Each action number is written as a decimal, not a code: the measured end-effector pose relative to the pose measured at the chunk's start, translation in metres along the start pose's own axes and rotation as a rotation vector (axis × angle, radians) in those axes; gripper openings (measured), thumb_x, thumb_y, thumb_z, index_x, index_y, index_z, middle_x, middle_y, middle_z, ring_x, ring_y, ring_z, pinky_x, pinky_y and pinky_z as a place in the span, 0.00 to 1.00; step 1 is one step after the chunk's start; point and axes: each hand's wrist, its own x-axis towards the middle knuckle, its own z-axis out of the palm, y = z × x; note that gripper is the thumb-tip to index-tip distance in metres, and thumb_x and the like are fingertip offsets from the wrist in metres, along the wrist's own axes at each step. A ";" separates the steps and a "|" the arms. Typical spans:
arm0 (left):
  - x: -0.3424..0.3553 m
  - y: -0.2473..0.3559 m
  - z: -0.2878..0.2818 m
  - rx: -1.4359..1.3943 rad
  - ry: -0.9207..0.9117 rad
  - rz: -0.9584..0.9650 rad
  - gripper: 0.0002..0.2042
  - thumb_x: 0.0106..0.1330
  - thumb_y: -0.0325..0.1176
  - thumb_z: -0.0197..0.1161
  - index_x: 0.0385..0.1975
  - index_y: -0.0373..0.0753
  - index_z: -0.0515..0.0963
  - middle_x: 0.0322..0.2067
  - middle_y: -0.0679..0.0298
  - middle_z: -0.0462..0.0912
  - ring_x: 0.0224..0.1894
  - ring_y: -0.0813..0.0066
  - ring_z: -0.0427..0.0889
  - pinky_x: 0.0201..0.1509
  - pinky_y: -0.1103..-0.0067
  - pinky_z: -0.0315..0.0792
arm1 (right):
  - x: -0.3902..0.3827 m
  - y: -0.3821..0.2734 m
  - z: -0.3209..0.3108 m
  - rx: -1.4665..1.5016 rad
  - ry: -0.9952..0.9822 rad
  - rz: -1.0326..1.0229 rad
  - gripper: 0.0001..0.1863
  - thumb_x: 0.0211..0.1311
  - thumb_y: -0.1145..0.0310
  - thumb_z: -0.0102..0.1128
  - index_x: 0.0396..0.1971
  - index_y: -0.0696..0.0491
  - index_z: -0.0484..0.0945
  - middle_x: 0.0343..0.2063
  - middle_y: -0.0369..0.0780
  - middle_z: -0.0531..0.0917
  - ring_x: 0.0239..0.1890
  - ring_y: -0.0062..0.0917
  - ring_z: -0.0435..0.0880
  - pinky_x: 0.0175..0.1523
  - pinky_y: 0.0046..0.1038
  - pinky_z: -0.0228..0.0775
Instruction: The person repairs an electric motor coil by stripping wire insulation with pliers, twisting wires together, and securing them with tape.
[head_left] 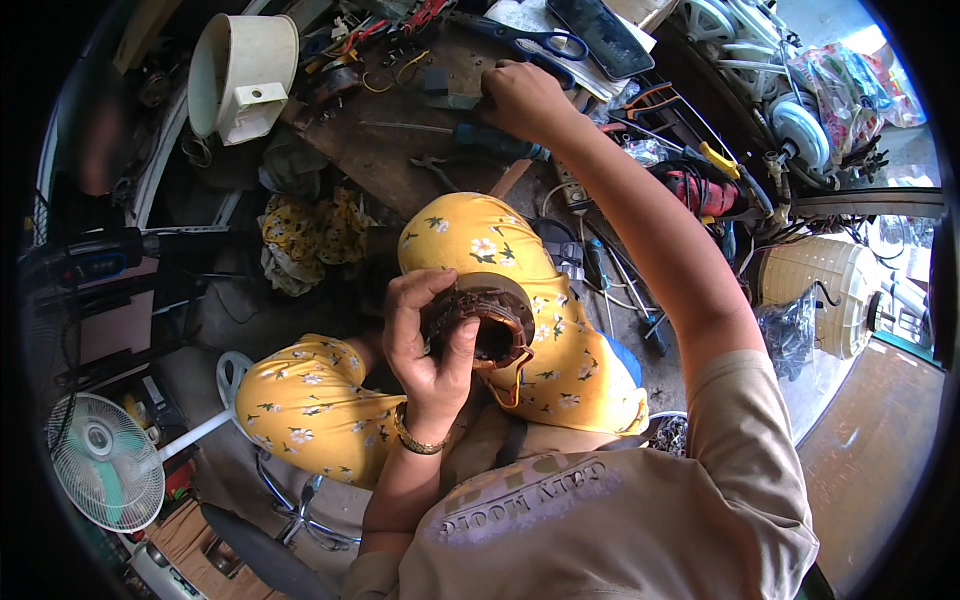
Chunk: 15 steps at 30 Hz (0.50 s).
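Note:
My left hand [430, 355] grips a dark ring-shaped motor coil [498, 303] with copper windings and coloured wire leads, held over my knees in yellow floral cloth [484, 230]. My right hand [522, 98] is stretched to the far side of the wooden board [375, 155], fingers curled; what they hold, if anything, is hidden. Near it lie a small grey-green piece [445, 100], blue-handled scissors [565, 45] and a teal-handled screwdriver [475, 138]. Dark pliers [435, 172] lie on the board a little closer to me.
A white plastic housing [240, 60] stands upper left; a white fan [100, 460] lower left. At right are a red power tool [700, 190], orange-handled pliers [650, 100], a pale perforated drum [818, 292] and plastic reels [800, 135]. Screwdrivers [600, 265] lie beside my right knee.

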 end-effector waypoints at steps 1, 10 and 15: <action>-0.001 -0.002 0.000 -0.006 -0.004 0.007 0.22 0.68 0.44 0.64 0.52 0.31 0.74 0.49 0.58 0.75 0.52 0.69 0.74 0.59 0.74 0.67 | -0.002 0.001 -0.004 0.009 0.036 -0.014 0.21 0.55 0.52 0.69 0.35 0.57 0.81 0.33 0.49 0.85 0.40 0.46 0.85 0.45 0.42 0.77; 0.001 -0.005 0.003 -0.058 0.024 0.039 0.20 0.64 0.37 0.69 0.50 0.32 0.76 0.45 0.56 0.80 0.48 0.63 0.79 0.54 0.72 0.72 | -0.097 0.007 -0.068 0.677 0.214 0.207 0.24 0.68 0.57 0.60 0.50 0.59 0.65 0.30 0.51 0.82 0.35 0.42 0.83 0.42 0.40 0.72; 0.004 0.002 0.002 -0.046 0.007 0.027 0.21 0.63 0.38 0.71 0.49 0.32 0.75 0.45 0.56 0.80 0.48 0.64 0.79 0.53 0.73 0.73 | -0.174 -0.054 -0.151 1.118 -0.256 0.418 0.23 0.74 0.53 0.55 0.55 0.58 0.69 0.27 0.38 0.74 0.30 0.18 0.76 0.36 0.29 0.68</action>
